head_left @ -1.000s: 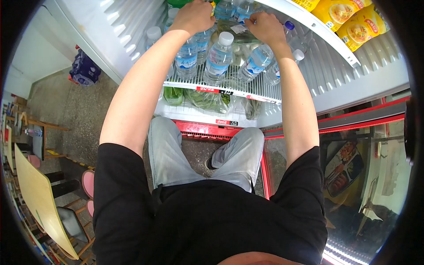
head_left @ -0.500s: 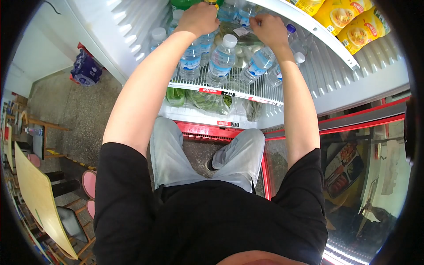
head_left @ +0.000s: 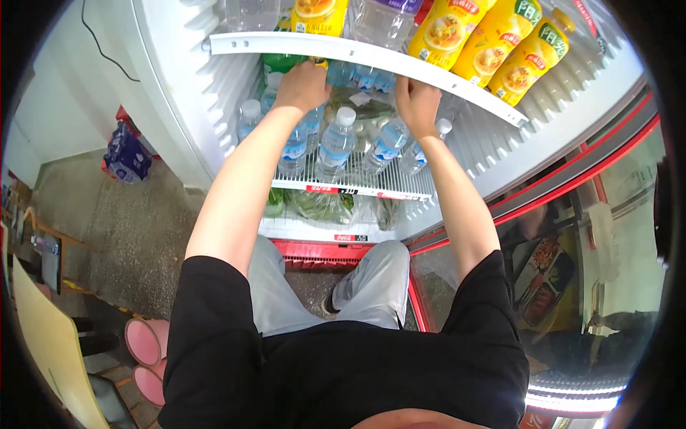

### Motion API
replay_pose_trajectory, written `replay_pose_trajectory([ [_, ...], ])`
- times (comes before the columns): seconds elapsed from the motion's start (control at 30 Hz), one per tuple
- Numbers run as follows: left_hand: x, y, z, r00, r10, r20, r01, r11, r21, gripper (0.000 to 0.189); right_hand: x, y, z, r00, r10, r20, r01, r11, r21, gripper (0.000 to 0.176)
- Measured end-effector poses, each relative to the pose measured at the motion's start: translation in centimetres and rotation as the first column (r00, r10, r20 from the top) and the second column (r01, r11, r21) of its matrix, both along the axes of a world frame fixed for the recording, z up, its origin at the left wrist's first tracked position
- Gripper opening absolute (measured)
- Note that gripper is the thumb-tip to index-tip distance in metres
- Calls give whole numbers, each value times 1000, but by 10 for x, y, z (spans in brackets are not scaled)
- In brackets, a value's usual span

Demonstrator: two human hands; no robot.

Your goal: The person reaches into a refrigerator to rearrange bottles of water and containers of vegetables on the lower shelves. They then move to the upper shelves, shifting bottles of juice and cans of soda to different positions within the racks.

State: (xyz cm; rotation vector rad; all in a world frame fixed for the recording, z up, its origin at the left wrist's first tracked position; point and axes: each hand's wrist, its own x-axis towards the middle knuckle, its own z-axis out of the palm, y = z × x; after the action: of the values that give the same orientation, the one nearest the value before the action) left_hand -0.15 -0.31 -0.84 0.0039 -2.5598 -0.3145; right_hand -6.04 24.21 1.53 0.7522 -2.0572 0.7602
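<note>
My left hand [head_left: 303,87] reaches into the open fridge with its fingers curled closed. It is beside a green bottle [head_left: 277,70], and a bit of yellow shows at its fingertips; what it grips is hidden. My right hand [head_left: 419,107] is farther right, just under the upper shelf edge. Its fingers are curled too, and their tips cannot be made out. Between and below the hands stand clear water bottles [head_left: 336,146] with blue labels and white caps. Behind them lie bagged vegetables [head_left: 368,114].
The white upper shelf edge [head_left: 314,48] crosses above both hands, with yellow bottles [head_left: 493,43] on that shelf. Bagged greens [head_left: 318,206] lie on the bottom level. The red-framed glass door [head_left: 493,286] stands open at right. Pink stools [head_left: 146,342] and a table [head_left: 43,336] are at left.
My view has tilted up, showing more of the upper shelf and its bottles. Both hands remain deep among the bottles, the right one now closer under the shelf edge.
</note>
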Motion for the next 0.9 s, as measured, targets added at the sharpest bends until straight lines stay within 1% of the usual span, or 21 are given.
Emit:
replay_pose_trajectory([
  [0.03,3,1,3,1000,2,14,-2,1000,-15,27,1,6,-4,1000,-3,17,3,1000,10,26],
  [0.07,4,3,6,1000,2,29,-1,999,-32,29,1,10,-11,1000,1,-8,-1,999,40,24],
  [0.1,1,2,6,996,19,83,-17,1000,-24,29,0,13,-19,999,3,-33,-1,997,72,23],
  [0.13,1,3,6,997,15,80,-13,1000,-23,29,3,16,-21,999,7,-54,-1,994,105,23],
  [0.23,2,4,5,996,19,93,-18,1000,-13,28,16,25,-21,999,-46,-15,49,937,347,26],
  [0.33,4,3,7,996,15,85,-14,1000,-9,27,27,30,-17,988,-115,-100,150,864,482,31],
  [0.37,5,3,8,995,9,95,-9,1000,-5,27,30,31,-14,989,-133,-66,148,857,493,35],
  [0.47,7,6,8,997,34,74,-34,999,-5,27,34,36,-9,984,-176,-31,162,802,576,39],
  [0.57,8,5,7,998,27,59,-27,1000,4,26,30,40,-10,983,-184,-12,157,803,575,41],
  [0.67,8,5,9,998,10,59,-9,1000,-6,26,31,42,-9,982,-183,54,129,845,518,42],
  [0.77,6,5,7,998,20,64,-20,1000,-10,26,21,44,-15,980,-191,-47,186,822,538,43],
  [0.9,5,5,7,995,32,92,-31,999,-15,26,19,45,-16,958,-285,-39,257,786,562,45],
])
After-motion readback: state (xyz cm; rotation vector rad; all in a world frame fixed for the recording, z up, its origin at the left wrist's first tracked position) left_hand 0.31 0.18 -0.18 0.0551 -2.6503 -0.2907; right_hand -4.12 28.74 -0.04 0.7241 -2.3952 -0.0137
